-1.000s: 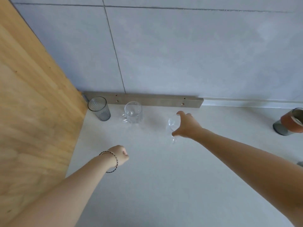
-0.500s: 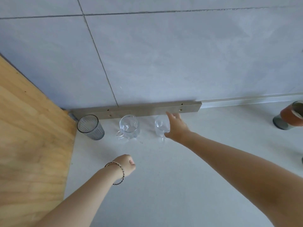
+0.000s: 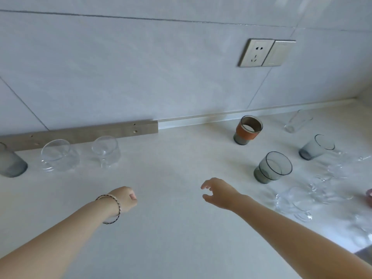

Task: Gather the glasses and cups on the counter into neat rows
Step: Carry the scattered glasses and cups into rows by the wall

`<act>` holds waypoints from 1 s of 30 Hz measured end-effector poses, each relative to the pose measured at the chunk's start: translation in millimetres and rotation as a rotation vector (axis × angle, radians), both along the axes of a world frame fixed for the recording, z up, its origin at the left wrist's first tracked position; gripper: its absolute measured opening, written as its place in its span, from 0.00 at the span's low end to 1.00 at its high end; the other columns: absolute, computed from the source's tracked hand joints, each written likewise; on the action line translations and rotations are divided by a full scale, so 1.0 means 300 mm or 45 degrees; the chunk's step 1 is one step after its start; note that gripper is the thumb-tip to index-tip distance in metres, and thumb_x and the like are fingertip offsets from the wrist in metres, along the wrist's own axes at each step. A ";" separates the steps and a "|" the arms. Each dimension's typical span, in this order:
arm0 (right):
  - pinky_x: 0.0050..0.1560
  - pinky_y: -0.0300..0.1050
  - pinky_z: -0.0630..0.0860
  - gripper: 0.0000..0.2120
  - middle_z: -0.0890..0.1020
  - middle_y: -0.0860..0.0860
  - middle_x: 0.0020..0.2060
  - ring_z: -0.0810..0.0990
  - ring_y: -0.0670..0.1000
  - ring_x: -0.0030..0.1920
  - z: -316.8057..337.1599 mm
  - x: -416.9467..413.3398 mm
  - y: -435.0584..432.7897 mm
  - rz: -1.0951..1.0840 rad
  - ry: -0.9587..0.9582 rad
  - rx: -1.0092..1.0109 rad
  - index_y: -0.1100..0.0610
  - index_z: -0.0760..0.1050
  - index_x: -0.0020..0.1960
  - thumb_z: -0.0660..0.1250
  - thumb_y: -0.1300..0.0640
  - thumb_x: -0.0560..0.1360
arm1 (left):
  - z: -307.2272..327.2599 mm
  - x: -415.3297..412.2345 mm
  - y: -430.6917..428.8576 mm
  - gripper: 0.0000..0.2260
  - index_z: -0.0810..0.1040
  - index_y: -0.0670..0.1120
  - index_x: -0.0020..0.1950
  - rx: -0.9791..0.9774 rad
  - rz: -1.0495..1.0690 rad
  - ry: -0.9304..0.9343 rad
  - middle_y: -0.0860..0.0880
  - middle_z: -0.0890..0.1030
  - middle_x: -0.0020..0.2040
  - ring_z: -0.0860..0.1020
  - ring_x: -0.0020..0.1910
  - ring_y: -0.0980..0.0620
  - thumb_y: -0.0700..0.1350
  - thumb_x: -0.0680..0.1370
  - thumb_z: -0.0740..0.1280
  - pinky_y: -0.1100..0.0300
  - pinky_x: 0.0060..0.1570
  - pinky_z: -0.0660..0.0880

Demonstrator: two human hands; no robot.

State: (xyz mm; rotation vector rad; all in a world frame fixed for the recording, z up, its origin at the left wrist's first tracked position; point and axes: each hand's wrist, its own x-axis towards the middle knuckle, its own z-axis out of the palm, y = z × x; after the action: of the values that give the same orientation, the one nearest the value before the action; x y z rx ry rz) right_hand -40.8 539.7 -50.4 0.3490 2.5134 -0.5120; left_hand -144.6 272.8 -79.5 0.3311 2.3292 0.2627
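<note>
Released, right hand (image 3: 220,193) empty; right-side clear glasses (image 3: 314,190) blurred.

1. At the far left of the worktop (image 3: 171,228), a tumbler (image 3: 11,163), a mug (image 3: 57,156) and a stemmed glass (image 3: 105,151) stand in a row, just in front of a strip (image 3: 80,133) along the foot of the wall (image 3: 141,67).
2. To the right, well apart from the row, a sleeved cup (image 3: 248,130) stands near the wall.
3. A low glass (image 3: 272,167) stands in front of the sleeved cup, and another tumbler (image 3: 314,148) stands to its right.
4. A tall glass (image 3: 298,121) stands behind that tumbler, nearer the wall.
5. A cluster of glasses (image 3: 314,192) fills the right edge, blurred.
6. A socket (image 3: 256,52) sits on the wall above the sleeved cup.
7. The left hand (image 3: 125,198) and right hand (image 3: 219,193) hang over the bare middle, between the row and the scattered group.
</note>
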 end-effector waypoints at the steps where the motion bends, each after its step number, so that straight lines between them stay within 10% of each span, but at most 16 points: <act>1: 0.64 0.43 0.69 0.16 0.74 0.51 0.64 0.73 0.50 0.64 0.012 0.031 0.076 0.004 0.020 0.029 0.53 0.72 0.65 0.62 0.53 0.78 | 0.003 0.029 0.057 0.13 0.63 0.52 0.32 0.000 -0.015 0.003 0.48 0.67 0.42 0.64 0.41 0.50 0.40 0.75 0.58 0.63 0.31 0.58; 6: 0.65 0.44 0.69 0.18 0.72 0.50 0.65 0.71 0.52 0.66 0.092 0.151 0.420 0.019 0.199 0.212 0.52 0.72 0.65 0.63 0.51 0.76 | 0.020 0.176 0.304 0.08 0.77 0.48 0.51 0.027 0.066 0.031 0.51 0.75 0.42 0.73 0.45 0.51 0.43 0.77 0.59 0.66 0.45 0.66; 13: 0.58 0.48 0.72 0.30 0.69 0.54 0.64 0.69 0.55 0.65 0.082 0.325 0.643 -0.061 -0.039 0.560 0.54 0.65 0.68 0.63 0.39 0.73 | 0.006 0.304 0.469 0.04 0.74 0.50 0.43 0.079 0.221 0.009 0.55 0.74 0.34 0.75 0.43 0.51 0.44 0.76 0.61 0.63 0.40 0.67; 30: 0.56 0.46 0.73 0.37 0.68 0.50 0.65 0.69 0.55 0.64 0.101 0.291 0.412 0.078 0.010 0.322 0.50 0.60 0.71 0.71 0.45 0.67 | 0.028 0.265 0.277 0.09 0.67 0.51 0.36 0.022 0.270 -0.051 0.51 0.68 0.31 0.68 0.38 0.49 0.41 0.75 0.58 0.61 0.36 0.63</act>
State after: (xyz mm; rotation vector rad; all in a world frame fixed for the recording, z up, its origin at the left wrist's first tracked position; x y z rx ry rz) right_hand 46.5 663.3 -20.0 0.3630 2.5920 -0.1707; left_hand -65.1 355.7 -71.1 0.0859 2.3246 0.3893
